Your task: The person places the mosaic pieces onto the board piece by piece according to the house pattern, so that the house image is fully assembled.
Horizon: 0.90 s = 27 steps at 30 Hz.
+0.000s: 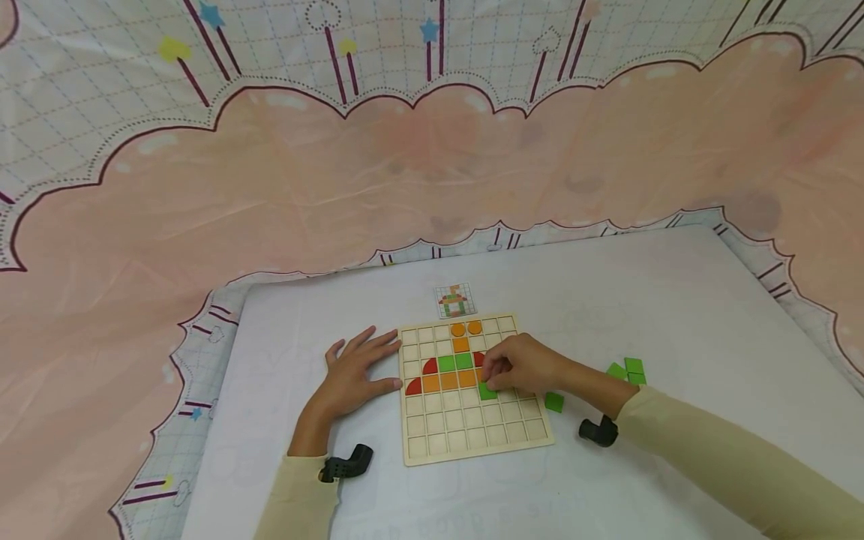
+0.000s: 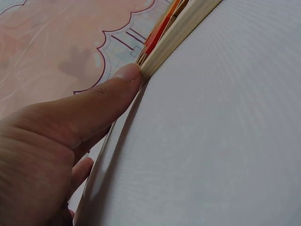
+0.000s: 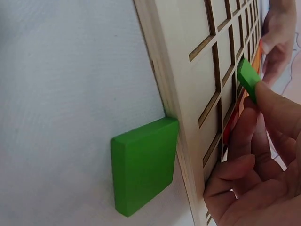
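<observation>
A wooden grid board (image 1: 455, 435) lies on the white table, with orange, red and green pieces set in its upper cells. My right hand (image 1: 516, 362) pinches a green square tile (image 3: 248, 76) between thumb and finger, tilted over a cell just below the orange row. My left hand (image 1: 358, 373) is spread beside the board, its thumb and a fingertip touching the left edge. In the left wrist view the thumb (image 2: 113, 94) presses against the board's side. Just off the board's right edge lies a loose green tile (image 3: 143, 165).
Behind the board lies a small picture card (image 1: 455, 301) with a coloured pattern on a grid. Several more green tiles (image 1: 634, 367) sit to the right, beyond the right forearm. A pink and white patterned cloth (image 1: 405, 172) surrounds the white tabletop (image 1: 304, 330).
</observation>
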### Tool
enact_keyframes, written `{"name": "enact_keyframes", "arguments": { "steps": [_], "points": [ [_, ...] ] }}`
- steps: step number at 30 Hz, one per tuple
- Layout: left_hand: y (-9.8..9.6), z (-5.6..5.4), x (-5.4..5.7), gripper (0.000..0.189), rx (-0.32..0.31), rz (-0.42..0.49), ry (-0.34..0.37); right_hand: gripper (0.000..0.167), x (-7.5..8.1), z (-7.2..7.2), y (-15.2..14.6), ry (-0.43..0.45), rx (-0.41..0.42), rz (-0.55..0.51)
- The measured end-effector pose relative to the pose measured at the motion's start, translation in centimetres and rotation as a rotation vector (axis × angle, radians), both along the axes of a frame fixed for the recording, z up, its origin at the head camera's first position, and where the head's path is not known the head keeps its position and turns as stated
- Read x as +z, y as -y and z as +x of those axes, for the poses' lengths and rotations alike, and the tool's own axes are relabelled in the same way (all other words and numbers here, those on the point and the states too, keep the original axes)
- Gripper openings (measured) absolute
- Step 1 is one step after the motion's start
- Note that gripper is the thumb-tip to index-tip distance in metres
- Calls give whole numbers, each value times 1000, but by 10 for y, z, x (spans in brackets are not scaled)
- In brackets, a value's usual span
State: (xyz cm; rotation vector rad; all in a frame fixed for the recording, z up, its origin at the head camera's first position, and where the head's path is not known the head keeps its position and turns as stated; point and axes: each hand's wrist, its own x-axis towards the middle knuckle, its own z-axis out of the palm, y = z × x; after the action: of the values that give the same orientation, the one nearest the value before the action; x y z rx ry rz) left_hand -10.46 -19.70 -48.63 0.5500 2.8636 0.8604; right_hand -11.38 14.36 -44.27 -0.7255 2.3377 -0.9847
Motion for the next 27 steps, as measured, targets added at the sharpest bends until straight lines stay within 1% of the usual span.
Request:
{"name": "enact_keyframes", "arguments": {
  "steps": [5,10,16,27],
  "points": [
    [0,0,0,71,-4,-3,-6,5,0,1,1,-18,11,23],
    [1,0,0,71,-6,-6,1,5,-2,2,1,-37,4,41],
    [1,1,0,71,-5,-6,13,5,-2,3,2,-76,14,45],
    [0,1,0,71,-7,-5,2,4,-4,3,1,-104,22,50]
  ]
}}
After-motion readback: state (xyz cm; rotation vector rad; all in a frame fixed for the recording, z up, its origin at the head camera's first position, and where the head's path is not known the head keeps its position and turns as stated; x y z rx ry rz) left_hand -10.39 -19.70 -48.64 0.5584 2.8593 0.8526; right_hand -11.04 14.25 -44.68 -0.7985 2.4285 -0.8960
